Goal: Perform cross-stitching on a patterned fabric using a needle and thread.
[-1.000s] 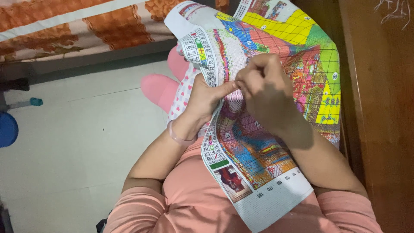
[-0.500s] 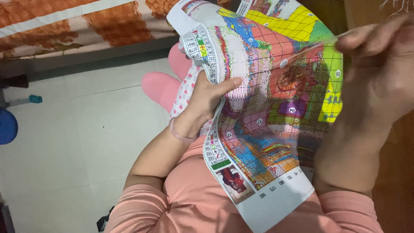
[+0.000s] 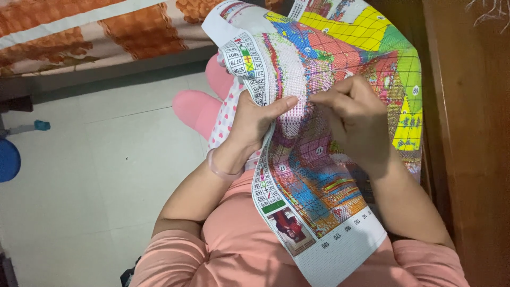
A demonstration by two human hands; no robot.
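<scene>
The left hand (image 3: 254, 123) clamps the edge of the colourful cross-stitch canvas (image 3: 329, 212); the right hand (image 3: 355, 114), fingers pinched together, touches its face.

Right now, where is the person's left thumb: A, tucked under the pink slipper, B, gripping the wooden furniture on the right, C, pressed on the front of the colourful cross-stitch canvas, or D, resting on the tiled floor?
C: the left hand grips the edge of the cross-stitch canvas, its thumb lying across the printed front, pointing toward the right hand.
</scene>
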